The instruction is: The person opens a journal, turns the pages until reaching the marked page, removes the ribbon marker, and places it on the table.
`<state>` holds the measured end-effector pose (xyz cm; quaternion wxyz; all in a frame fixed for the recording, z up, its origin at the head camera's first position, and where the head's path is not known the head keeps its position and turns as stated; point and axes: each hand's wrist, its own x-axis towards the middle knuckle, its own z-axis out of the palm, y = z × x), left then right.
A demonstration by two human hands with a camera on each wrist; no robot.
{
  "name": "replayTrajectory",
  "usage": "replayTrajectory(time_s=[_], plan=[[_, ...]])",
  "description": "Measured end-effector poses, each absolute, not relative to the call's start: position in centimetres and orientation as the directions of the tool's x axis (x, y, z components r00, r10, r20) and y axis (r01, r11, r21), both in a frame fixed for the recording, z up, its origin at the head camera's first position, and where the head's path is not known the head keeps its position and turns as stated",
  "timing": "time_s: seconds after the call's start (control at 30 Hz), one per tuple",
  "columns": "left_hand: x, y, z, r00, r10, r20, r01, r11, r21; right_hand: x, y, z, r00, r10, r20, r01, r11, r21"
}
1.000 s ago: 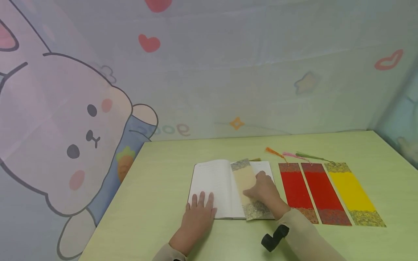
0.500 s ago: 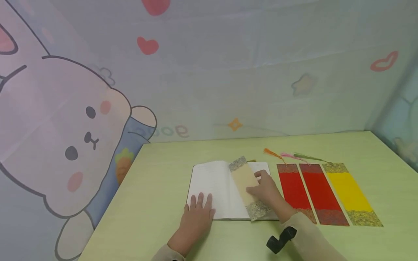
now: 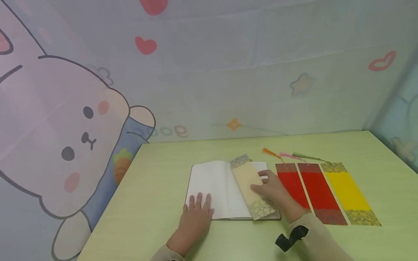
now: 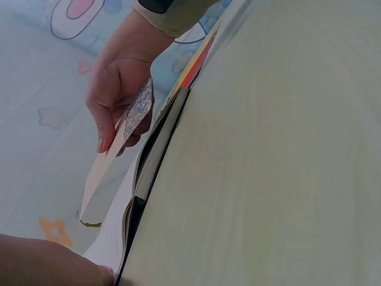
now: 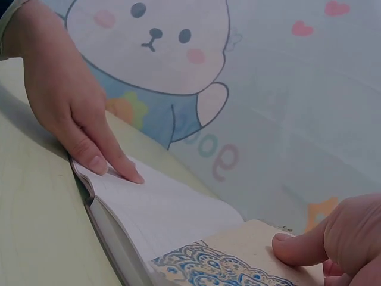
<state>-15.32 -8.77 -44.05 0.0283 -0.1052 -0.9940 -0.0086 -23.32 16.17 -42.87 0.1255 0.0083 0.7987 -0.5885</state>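
Observation:
An open notebook (image 3: 209,181) with pale pages lies on the table. My left hand (image 3: 196,217) rests on its left page with the fingers spread near the front edge. Over the right page, my right hand (image 3: 274,190) pinches the right side of a cream bookmark (image 3: 245,179), thumb on top. Ornate patterned bands cross both of its ends. In the left wrist view the bookmark (image 4: 102,173) slants, raised off the paper, with a dark olive tassel (image 4: 89,224) at its far end. The right wrist view shows the thumb (image 5: 300,245) pressed on its face.
To the right of the notebook lie a red bookmark (image 3: 292,185), a second red bookmark (image 3: 320,190) and a yellow bookmark (image 3: 349,188). Their orange, pink and green tassels point toward the back. A printed cloth backdrop (image 3: 209,79) hangs behind the pale green table (image 3: 153,188).
My right hand has drawn back slightly to the right, and the bookmark has turned at more of a slant, lifting from the page. The left hand stays in place on the notebook.

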Motion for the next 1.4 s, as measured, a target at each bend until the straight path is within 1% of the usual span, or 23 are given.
replayTrajectory(time_s=[0.2, 0.5, 0.67, 0.87, 1.1, 1.4], plan=[[-15.3, -8.9, -44.1, -0.975, 0.210, 0.078, 0.212, 0.977, 0.013, -23.3, 17.1, -42.4, -0.966, -0.132, -0.221, 0.182, 0.253, -0.950], [-15.3, -8.9, -44.2, -0.971, 0.221, 0.097, 0.222, 0.975, 0.001, -23.3, 19.0, -42.4, -0.966, -0.146, -0.211, 0.176, 0.222, -0.959], [-15.3, -8.9, -44.2, -0.972, 0.217, 0.090, 0.218, 0.976, 0.009, -23.2, 20.2, -42.3, -0.968, -0.160, -0.195, 0.165, 0.182, -0.969], [-15.2, -8.9, -44.3, -0.970, 0.218, 0.104, 0.219, 0.976, -0.003, -23.4, 21.5, -42.5, -0.967, -0.171, -0.189, 0.174, 0.100, -0.980], [-15.2, -8.9, -44.3, -0.971, 0.215, 0.102, 0.217, 0.976, 0.003, -23.5, 22.3, -42.3, -0.959, -0.160, -0.234, 0.244, -0.050, -0.968], [-15.2, -8.8, -44.4, -0.971, 0.215, 0.110, 0.217, 0.976, 0.014, -23.5, 24.1, -42.3, -0.963, -0.159, -0.216, 0.228, -0.063, -0.972]])
